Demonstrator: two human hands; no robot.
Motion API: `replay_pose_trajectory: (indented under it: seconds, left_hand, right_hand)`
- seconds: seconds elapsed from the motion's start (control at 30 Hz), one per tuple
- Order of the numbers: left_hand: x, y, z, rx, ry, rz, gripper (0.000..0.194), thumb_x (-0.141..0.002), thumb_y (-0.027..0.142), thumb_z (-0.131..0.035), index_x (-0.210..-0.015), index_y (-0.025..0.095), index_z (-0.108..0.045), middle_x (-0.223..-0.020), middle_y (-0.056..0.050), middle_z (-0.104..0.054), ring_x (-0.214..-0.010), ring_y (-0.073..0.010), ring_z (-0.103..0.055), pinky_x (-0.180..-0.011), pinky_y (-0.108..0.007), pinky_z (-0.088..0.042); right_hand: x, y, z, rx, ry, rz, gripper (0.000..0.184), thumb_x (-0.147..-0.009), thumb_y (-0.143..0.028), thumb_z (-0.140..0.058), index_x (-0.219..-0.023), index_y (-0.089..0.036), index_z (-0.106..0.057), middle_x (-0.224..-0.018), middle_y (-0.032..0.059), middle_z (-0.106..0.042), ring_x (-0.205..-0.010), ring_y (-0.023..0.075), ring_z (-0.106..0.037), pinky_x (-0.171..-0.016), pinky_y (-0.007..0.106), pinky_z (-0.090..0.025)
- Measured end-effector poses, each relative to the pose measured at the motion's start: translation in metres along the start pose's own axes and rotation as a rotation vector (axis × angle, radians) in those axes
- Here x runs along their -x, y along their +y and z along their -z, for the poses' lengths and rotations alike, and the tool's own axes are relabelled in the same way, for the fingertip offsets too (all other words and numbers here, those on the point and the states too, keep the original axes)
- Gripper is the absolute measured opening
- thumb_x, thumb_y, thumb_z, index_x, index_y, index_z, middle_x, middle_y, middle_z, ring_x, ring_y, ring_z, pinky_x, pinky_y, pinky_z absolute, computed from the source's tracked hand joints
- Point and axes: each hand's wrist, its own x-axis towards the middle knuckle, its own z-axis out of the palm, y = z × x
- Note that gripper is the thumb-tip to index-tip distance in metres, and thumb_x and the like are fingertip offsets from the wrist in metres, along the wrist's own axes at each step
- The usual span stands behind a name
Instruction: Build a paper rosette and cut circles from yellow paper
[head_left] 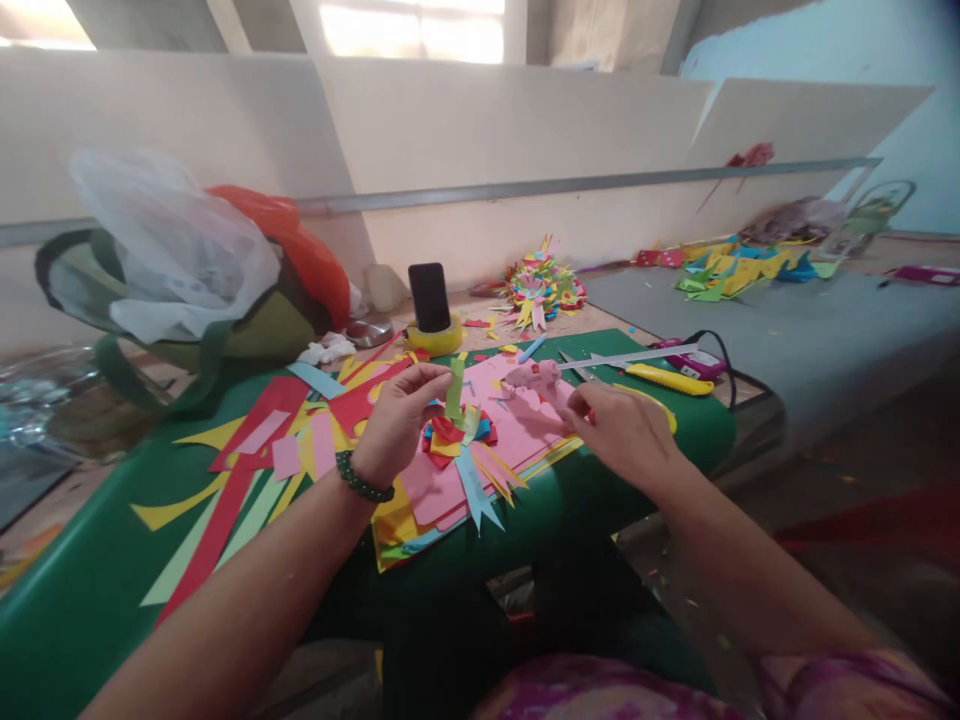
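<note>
Between the thumb and fingers of my left hand (405, 415), a short green paper strip (454, 388) stands upright. Just below it lies a ribbon rosette (459, 436) of red, yellow and blue paper with pointed tails, on a stack of pink sheets (435, 498). My right hand (619, 425) is closed around the handle of a pink glue gun (534, 376). Its nozzle points left toward the strip, and a long whitish glue stick (630, 357) juts from its back. The fingers' far side is hidden on both hands.
Scissors (576, 368) and a yellow utility knife (670, 379) lie right of the sheets. Cut paper strips (251, 440) spread leftward. A phone (429, 297) stands in a yellow tape roll (435, 338); finished rosettes (541, 288) are piled behind. A bag (195, 290) sits at left.
</note>
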Motion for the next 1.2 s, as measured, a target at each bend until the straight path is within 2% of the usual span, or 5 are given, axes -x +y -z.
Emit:
replay_pose_trajectory:
  seconds: [0.2, 0.4, 0.63, 0.83, 1.2]
  left_hand:
    - [0.004, 0.000, -0.008, 0.092, -0.034, 0.102, 0.027, -0.052, 0.025, -0.085, -0.070, 0.015, -0.067, -0.067, 0.002, -0.063, -0.062, -0.0085, -0.056, -0.058, -0.021, -0.045]
    - [0.007, -0.009, -0.011, 0.068, -0.103, 0.063, 0.027, -0.053, 0.029, -0.086, -0.069, 0.015, -0.069, -0.063, 0.003, -0.060, -0.056, -0.0069, -0.051, -0.053, -0.019, -0.041]
    - [0.008, -0.010, -0.013, 0.078, -0.080, 0.080, 0.034, -0.051, 0.036, -0.089, -0.067, 0.016, -0.067, -0.070, 0.002, -0.064, -0.065, -0.0086, -0.057, -0.061, -0.020, -0.048]
    - [0.009, -0.010, -0.013, 0.016, -0.063, 0.077, 0.036, -0.049, 0.039, -0.090, -0.067, 0.016, -0.069, -0.072, 0.000, -0.066, -0.068, -0.0104, -0.060, -0.065, -0.022, -0.051]
    - [0.011, -0.009, -0.014, -0.087, -0.099, 0.047, 0.032, -0.056, 0.038, -0.086, -0.070, 0.016, -0.068, -0.072, 0.001, -0.065, -0.071, -0.0111, -0.060, -0.070, -0.024, -0.051]
  right_hand:
    - [-0.006, -0.041, -0.012, -0.310, 0.181, 0.541, 0.024, -0.098, -0.027, -0.043, -0.106, -0.023, -0.066, -0.104, 0.0090, -0.071, -0.100, 0.0212, -0.065, -0.081, 0.031, -0.048]
    - [-0.029, -0.053, -0.038, -0.428, 0.231, 0.723, 0.027, -0.100, -0.029, -0.042, -0.099, -0.021, -0.068, -0.090, 0.0078, -0.067, -0.086, 0.0181, -0.064, -0.073, 0.029, -0.049]
    - [-0.031, -0.052, -0.049, -0.810, 0.291, 0.595, 0.019, -0.095, -0.029, -0.053, -0.084, -0.020, -0.065, -0.078, 0.0029, -0.062, -0.065, 0.0122, -0.056, -0.059, 0.024, -0.046]
    - [-0.039, -0.052, -0.050, -1.180, 0.112, 0.284, 0.030, -0.085, -0.045, -0.063, -0.074, -0.018, -0.062, -0.065, -0.0004, -0.059, -0.055, 0.0099, -0.048, -0.049, 0.023, -0.040]
    - [-0.044, -0.052, -0.045, -1.312, -0.005, 0.191, 0.032, -0.078, -0.047, -0.066, -0.069, -0.017, -0.059, -0.059, -0.0036, -0.050, -0.052, 0.0079, -0.040, -0.047, 0.023, -0.034]
